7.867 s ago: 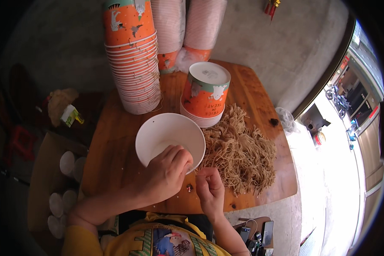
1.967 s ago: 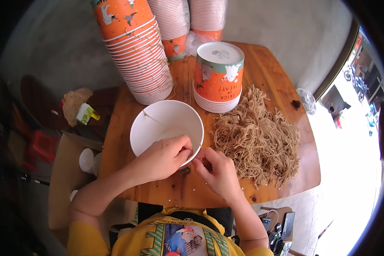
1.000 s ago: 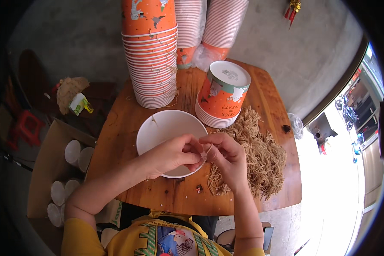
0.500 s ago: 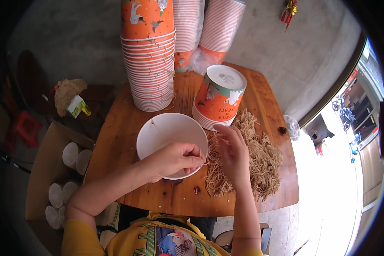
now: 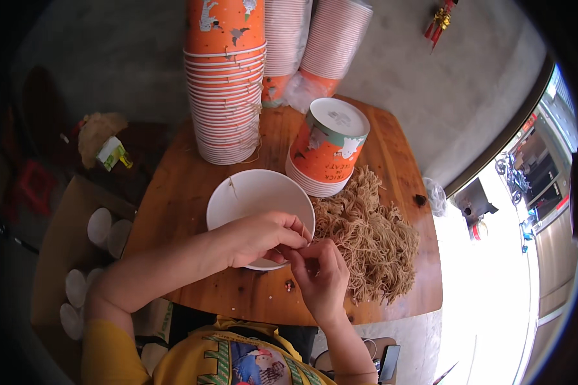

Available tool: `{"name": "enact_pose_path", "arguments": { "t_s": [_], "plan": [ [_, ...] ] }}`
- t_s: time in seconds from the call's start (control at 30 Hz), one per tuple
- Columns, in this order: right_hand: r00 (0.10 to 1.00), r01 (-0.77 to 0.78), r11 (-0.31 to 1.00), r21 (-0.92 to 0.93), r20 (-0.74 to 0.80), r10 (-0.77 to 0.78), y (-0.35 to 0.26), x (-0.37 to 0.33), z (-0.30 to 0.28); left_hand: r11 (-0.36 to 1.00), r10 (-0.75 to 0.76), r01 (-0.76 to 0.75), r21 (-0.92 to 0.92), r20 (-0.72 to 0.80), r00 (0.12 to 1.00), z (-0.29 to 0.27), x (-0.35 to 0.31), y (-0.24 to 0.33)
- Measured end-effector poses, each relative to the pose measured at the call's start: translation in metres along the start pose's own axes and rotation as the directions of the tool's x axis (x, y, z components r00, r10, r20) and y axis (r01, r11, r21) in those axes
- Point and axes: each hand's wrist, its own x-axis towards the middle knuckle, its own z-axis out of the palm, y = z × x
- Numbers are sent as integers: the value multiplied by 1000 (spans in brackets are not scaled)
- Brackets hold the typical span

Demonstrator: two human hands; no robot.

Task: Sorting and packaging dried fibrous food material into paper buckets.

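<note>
White-lined bucket (image 5: 253, 196), one, sits mouth-up on the surface (image 5: 173, 208). At its right rim, left hand (image 5: 263, 240) and right hand (image 5: 319, 276) meet, each grip pressed together, contents hidden. Beyond: three tall stacks (image 5: 227, 106), one short stack (image 5: 327, 151); rightward, one cord heap (image 5: 374, 244).

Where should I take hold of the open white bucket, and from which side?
Probably pinch the white bucket by its left rim, coming from your left. The mouth faces up and the rim is bare there, while your left hand and right hand crowd the near-right edge.
</note>
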Motion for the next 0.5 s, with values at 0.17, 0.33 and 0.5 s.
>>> {"name": "enact_pose_path", "arguments": {
  "t_s": [0.17, 0.33, 0.5],
  "plan": [
    [998, 63, 997, -53, 26, -62, 1, -1, -5, 999, -15, 14, -42, -35, 999, 5, 2, -2],
    [998, 28, 992, 119, 51, -35, 10, 14, -28, 976, 165, -160, 146, -29, 986, 3, -1, -2],
    [928, 315, 940, -132, 249, -276, 9, 44, -42, 950, 232, -212, 228, -63, 971, 9, -3, -5]
  ]
}}
